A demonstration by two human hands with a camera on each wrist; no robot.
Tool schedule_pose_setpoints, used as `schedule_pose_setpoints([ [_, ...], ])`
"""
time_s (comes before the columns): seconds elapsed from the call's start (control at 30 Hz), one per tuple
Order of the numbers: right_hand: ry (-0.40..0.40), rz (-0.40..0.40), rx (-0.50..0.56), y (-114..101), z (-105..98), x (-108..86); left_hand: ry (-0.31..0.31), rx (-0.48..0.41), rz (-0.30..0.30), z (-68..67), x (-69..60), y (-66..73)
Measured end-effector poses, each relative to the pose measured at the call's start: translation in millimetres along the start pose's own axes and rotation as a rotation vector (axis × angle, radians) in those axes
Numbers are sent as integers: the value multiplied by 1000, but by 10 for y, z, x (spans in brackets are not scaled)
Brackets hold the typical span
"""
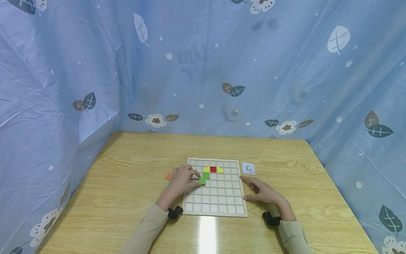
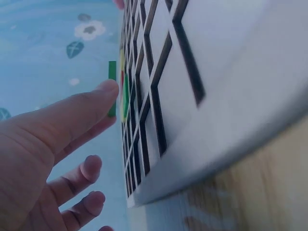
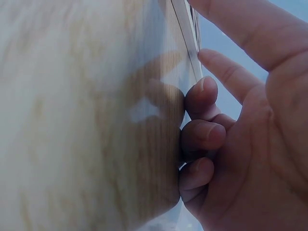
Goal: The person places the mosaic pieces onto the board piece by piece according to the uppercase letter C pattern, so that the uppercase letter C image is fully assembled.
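My left hand (image 1: pixel 181 180) pinches a green square tile (image 1: pixel 202 181) between thumb and forefinger, over the left part of a white gridded board (image 1: pixel 214 214) with a pale frame. In the left wrist view the same green tile (image 2: pixel 112 68) stands on edge just off the board's face. Up and to the right of it, another green tile (image 1: pixel 206 175) sits in a cell. Above that, a red square tile (image 1: pixel 213 169) lies between two yellow rounded tiles (image 1: pixel 207 169). My right hand (image 1: pixel 262 191) touches the board's right edge with thumb and forefinger, its other fingers loosely curled.
An orange piece (image 1: pixel 168 176) lies left of the board, partly behind my left hand. A small card (image 1: pixel 248 168) with a printed grid pattern is at the board's upper right. Blue patterned curtain (image 1: pixel 203 70) surrounds the wooden table (image 1: pixel 146 148) at the back and sides.
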State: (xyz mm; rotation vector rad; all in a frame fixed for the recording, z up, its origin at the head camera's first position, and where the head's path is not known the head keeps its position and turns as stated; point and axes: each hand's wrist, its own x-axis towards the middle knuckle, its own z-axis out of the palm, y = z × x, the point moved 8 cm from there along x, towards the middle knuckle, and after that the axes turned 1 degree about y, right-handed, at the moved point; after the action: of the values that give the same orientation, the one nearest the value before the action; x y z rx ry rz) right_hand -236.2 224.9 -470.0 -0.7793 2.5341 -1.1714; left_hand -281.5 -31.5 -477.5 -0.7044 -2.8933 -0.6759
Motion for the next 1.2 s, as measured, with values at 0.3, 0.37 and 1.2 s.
schedule_pose_setpoints([
  [0.3,-1,11,-3,-11,-1,0,-13,45,0,67,70,79],
  [0.37,-4,3,-2,9,6,4,-11,57,3,74,75,92],
  [1.2,-2,-3,-51,383,49,25,14,13,-16,89,69,68],
])
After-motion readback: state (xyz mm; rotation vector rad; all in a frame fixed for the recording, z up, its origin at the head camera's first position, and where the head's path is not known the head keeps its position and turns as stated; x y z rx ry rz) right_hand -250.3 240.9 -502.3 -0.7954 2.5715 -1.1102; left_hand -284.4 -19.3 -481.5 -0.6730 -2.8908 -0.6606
